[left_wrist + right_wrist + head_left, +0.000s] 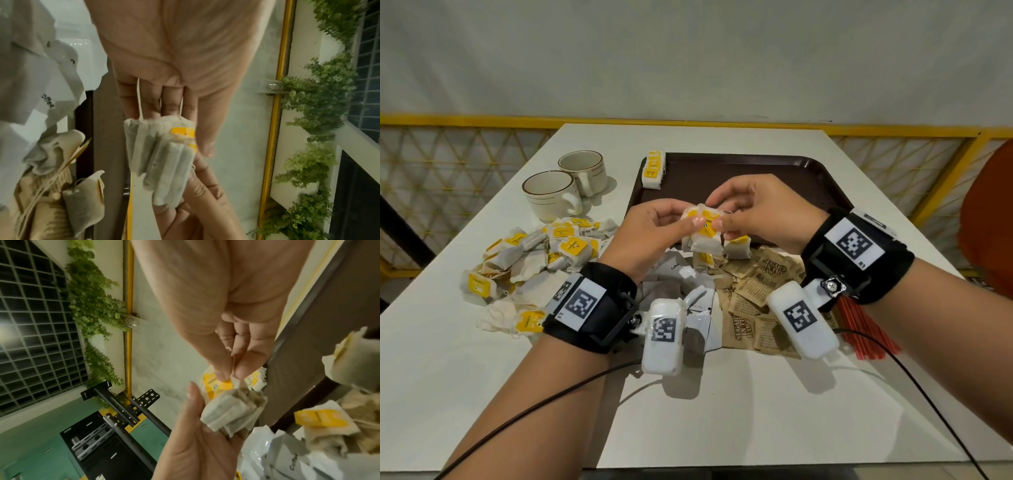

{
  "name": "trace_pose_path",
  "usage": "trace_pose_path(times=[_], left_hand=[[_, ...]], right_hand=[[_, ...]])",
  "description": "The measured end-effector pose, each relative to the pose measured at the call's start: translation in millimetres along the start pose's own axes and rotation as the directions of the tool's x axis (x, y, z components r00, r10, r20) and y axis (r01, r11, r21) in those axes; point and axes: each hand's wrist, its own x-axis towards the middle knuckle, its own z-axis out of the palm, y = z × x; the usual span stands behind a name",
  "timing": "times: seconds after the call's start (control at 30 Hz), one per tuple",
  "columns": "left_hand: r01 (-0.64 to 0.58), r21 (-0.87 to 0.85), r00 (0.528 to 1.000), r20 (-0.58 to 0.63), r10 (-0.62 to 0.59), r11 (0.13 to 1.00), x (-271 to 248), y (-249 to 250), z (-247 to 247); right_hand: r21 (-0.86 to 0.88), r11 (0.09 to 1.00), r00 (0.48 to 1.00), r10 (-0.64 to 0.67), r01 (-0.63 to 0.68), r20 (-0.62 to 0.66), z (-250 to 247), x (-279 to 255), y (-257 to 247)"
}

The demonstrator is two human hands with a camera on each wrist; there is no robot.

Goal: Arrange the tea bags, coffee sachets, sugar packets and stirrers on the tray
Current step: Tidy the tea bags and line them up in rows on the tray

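White tabletop (722, 394) is standing against a plain pale wall, with a yellow-framed lattice railing (465, 147) running behind it.

Largest item: a dark brown tray (739, 178) is lying at the far centre of the tabletop. Only one short stack of tea bags (653, 170) is sitting on it, at its far-left corner, overlapping the rim. I judge the task to be at an early stage; the rest of the tray is showing bare.

Remaining stock is lying off the tray. A large loose heap of tea bags (534, 260) is occupying the left of the tabletop. Brown sugar packets (753, 298) are spread just in front of the tray, near the right wrist. White coffee sachets (681, 274) are lying beside them, partly hidden under the wrists. Red stirrers (866, 332) are lying at the right, partly covered by the right forearm. None of these three kinds is on the tray yet.

Two cream cups (565, 192) are standing left of the tray, touching or nearly so; they are not obstructing it.

Hands: the left hand (650, 233) and right hand (760, 212) are meeting above the tray's near edge. Both are pinching a small bundle of tea bags (703, 229) by its yellow tags and upper edge, the bags hanging below the fingers. Strings are trailing loose from the bundle and could snag on the bags lying beneath.
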Motion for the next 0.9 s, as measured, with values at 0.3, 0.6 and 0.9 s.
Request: trace_pose_path(times=[0.3, 0.6, 0.9], left_hand=[[0.02, 0.03, 0.977, -0.213, -0.013, 0.999, 7.3, -4.4, -21.8], [0.025, 0.012, 0.967, -0.254, -0.021, 1.0, 8.7, -5.9, -24.1], [0.023, -0.033, 0.963, -0.268, -0.031, 0.999, 7.5, -2.2, -23.2]], right_hand=[[-0.709, 0.699, 0.98, 0.189, -0.094, 0.057, -32.7, 20.4, 23.6], [-0.702, 0.712, 0.987, 0.131, -0.03, 0.091, -27.0, 30.3, 32.5], [0.101, 0.956, 0.949, 0.256, -0.277, 0.184, -17.4, 22.3, 5.4]])
